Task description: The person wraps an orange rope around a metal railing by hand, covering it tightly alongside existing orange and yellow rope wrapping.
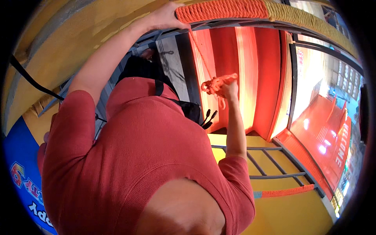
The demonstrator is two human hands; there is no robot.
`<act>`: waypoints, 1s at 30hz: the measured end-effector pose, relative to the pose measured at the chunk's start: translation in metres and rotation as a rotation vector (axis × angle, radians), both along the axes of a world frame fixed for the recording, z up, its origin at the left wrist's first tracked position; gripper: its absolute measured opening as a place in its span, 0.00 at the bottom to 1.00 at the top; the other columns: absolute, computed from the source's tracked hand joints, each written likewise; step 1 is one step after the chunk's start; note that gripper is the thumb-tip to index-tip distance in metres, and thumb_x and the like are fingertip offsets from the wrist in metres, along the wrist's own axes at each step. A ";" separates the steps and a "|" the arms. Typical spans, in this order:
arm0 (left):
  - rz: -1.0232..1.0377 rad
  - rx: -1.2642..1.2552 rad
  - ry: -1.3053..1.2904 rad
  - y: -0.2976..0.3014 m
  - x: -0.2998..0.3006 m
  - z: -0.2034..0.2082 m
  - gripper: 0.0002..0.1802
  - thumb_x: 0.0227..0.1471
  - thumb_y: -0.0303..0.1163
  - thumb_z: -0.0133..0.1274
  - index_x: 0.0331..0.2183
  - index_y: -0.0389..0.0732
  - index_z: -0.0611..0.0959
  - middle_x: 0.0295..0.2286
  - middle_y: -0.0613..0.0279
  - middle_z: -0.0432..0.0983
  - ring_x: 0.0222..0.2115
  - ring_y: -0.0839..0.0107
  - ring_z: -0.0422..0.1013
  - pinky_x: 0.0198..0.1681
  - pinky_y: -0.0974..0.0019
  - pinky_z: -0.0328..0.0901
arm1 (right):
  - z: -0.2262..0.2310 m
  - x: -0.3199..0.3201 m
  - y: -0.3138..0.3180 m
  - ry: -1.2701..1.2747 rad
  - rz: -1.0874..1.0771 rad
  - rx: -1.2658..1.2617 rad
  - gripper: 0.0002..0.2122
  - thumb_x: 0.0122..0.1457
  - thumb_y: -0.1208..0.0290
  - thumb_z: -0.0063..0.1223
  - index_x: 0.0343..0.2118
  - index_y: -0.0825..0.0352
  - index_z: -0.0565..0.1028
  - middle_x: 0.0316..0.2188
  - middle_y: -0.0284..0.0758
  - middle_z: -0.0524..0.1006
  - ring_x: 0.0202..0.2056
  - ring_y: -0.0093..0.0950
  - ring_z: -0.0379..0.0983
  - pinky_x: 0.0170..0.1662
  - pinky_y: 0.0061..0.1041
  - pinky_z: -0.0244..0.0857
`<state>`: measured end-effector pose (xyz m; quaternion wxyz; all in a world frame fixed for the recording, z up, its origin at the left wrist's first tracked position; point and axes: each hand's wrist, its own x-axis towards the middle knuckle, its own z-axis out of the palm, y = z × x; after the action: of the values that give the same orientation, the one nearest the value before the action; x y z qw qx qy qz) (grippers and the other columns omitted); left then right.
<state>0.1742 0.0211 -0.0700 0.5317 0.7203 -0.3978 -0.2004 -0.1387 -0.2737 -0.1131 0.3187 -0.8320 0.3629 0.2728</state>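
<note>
My left hand (169,16) is closed around a curved handrail, right where its tight orange rope wrapping (221,11) ends. From under that hand a strand of orange rope (200,51) runs down to a looped bundle of the same rope (214,85). My right hand (230,90) grips this bundle, held out over red steps. Beyond the orange section, the rail is wrapped in yellow rope (305,19). The part of the rail under my left palm is hidden.
Red steps with pale stripes (244,74) lie below the rail. A second railing with grey bars (274,176) carries an orange-wrapped stretch (288,191). Yellow walls (51,74) stand on the left. A black pouch (190,111) hangs at my waist.
</note>
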 end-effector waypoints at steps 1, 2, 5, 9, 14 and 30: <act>0.013 0.008 -0.036 0.005 0.000 -0.003 0.32 0.42 0.33 0.67 0.49 0.35 0.75 0.36 0.60 0.78 0.35 0.75 0.72 0.42 0.68 0.68 | 0.011 0.021 0.018 0.022 0.252 -0.310 0.25 0.50 0.66 0.55 0.54 0.61 0.70 0.50 0.41 0.73 0.44 0.33 0.75 0.39 0.32 0.72; 0.016 0.023 -0.017 0.008 0.001 -0.004 0.32 0.42 0.34 0.67 0.49 0.35 0.75 0.36 0.60 0.78 0.35 0.75 0.72 0.42 0.68 0.68 | 0.028 0.043 0.039 -0.089 0.399 -0.458 0.27 0.48 0.65 0.58 0.55 0.59 0.70 0.51 0.41 0.73 0.44 0.33 0.75 0.39 0.33 0.72; 0.004 0.032 -0.008 0.009 0.004 -0.004 0.32 0.43 0.34 0.67 0.49 0.35 0.75 0.36 0.60 0.79 0.35 0.75 0.72 0.42 0.68 0.68 | 0.069 0.108 0.090 -0.387 0.501 -0.270 0.32 0.46 0.65 0.62 0.58 0.58 0.67 0.53 0.40 0.71 0.46 0.32 0.74 0.41 0.31 0.71; -0.015 0.016 -0.021 0.000 0.004 -0.006 0.32 0.42 0.35 0.67 0.48 0.34 0.76 0.36 0.57 0.79 0.36 0.74 0.73 0.43 0.66 0.68 | 0.050 0.154 0.123 -0.882 0.306 0.378 0.30 0.54 0.73 0.58 0.60 0.67 0.60 0.53 0.37 0.72 0.50 0.30 0.71 0.50 0.28 0.68; 0.131 0.076 -0.068 0.002 0.002 -0.022 0.30 0.40 0.37 0.67 0.45 0.34 0.78 0.35 0.54 0.80 0.36 0.72 0.74 0.42 0.65 0.68 | 0.049 0.177 0.159 -0.565 -0.262 1.229 0.20 0.59 0.75 0.53 0.55 0.69 0.65 0.48 0.38 0.74 0.50 0.28 0.71 0.51 0.28 0.68; 0.090 0.131 -0.035 0.002 -0.004 0.009 0.39 0.32 0.53 0.69 0.42 0.35 0.79 0.33 0.49 0.80 0.36 0.53 0.76 0.42 0.59 0.69 | 0.093 0.147 0.158 -0.383 -0.411 1.172 0.14 0.66 0.64 0.44 0.38 0.71 0.74 0.28 0.32 0.75 0.32 0.22 0.74 0.35 0.20 0.71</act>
<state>0.1705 0.0232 -0.0608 0.4847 0.7742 -0.3604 -0.1893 0.0087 -0.1160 -0.0202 0.8246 -0.4680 0.2424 0.2057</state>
